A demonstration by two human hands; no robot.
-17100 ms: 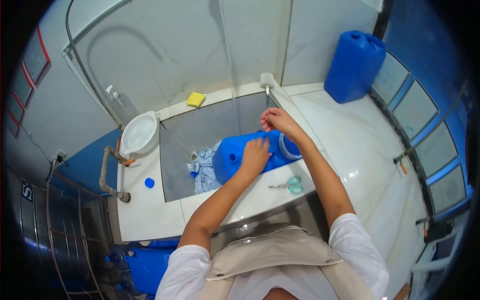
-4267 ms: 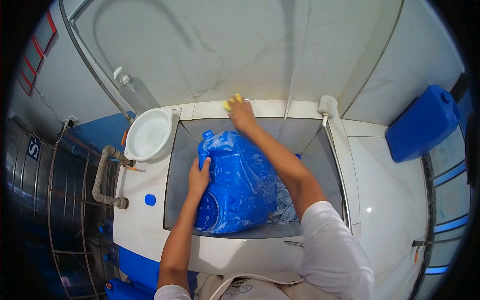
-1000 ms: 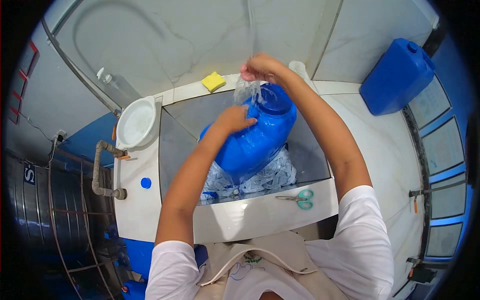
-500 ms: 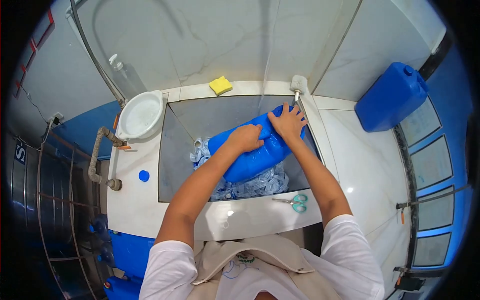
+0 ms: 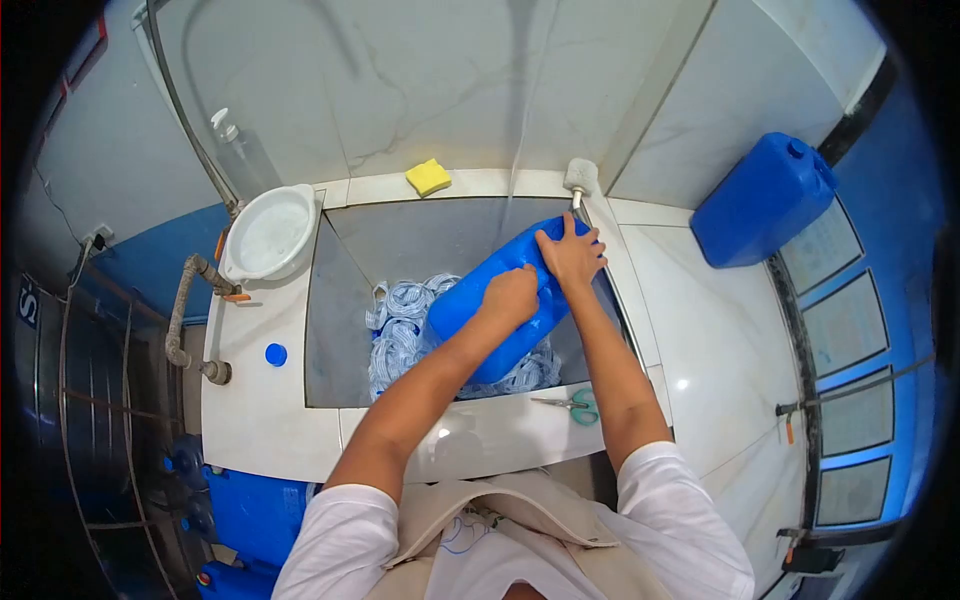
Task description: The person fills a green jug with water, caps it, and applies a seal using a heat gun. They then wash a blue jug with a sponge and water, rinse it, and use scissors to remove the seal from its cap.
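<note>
A wet blue jerrycan lies slanted in the grey sink, its lower left end over a heap of pale blue striped strips. My left hand is closed on the jerrycan's handle, which is mostly hidden under my fingers. Near the can's upper right end, my right hand rests with fingers spread against the blue plastic. A thin stream of water falls behind the can.
On the ledges are a yellow sponge, a white-headed brush, a white basin, a pump bottle, a blue cap and green-handled scissors. Another blue jerrycan stands at right. A pipe rises at left.
The jerrycan has tilted more steeply, its left end swinging right and down, uncovering more striped strips at left. My left hand moved with it. The view has shifted slightly.
</note>
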